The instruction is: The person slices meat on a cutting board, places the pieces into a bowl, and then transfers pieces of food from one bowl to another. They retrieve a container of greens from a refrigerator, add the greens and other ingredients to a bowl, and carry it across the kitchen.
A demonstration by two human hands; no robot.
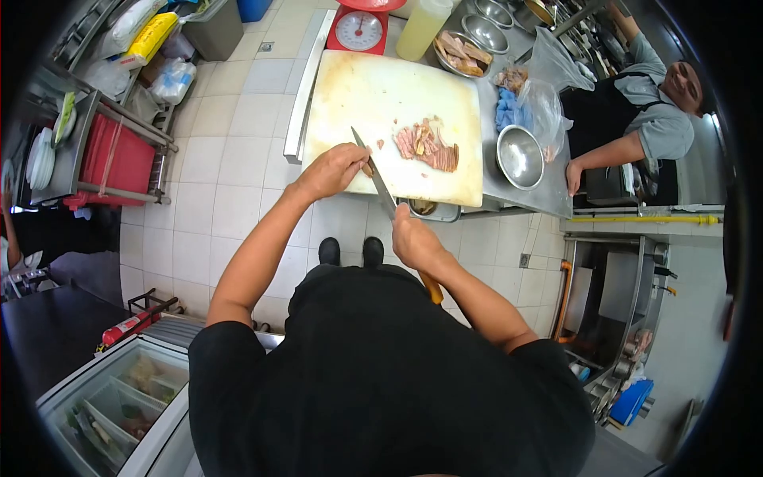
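My right hand (pixel 417 241) is closed around a kitchen knife (pixel 383 189), whose yellow handle end sticks out below the fist. The blade points away from me and to the left, over the near edge of a white cutting board (pixel 350 87). Close beside the blade, my left hand (pixel 330 171) pinches a small brownish piece of meat (pixel 367 169), partly hidden by the fingers. Sliced meat (pixel 429 147) lies in a pile on the board, right of the knife, with a few scraps around it.
Behind the board stand a red scale (pixel 359 32), a bottle of yellowish liquid (pixel 424 28) and a bowl of meat pieces (pixel 462 56). A steel bowl (pixel 520 157) and plastic bags (pixel 548 103) sit to the right. Another person (pixel 636 111) leans a hand on the counter there.
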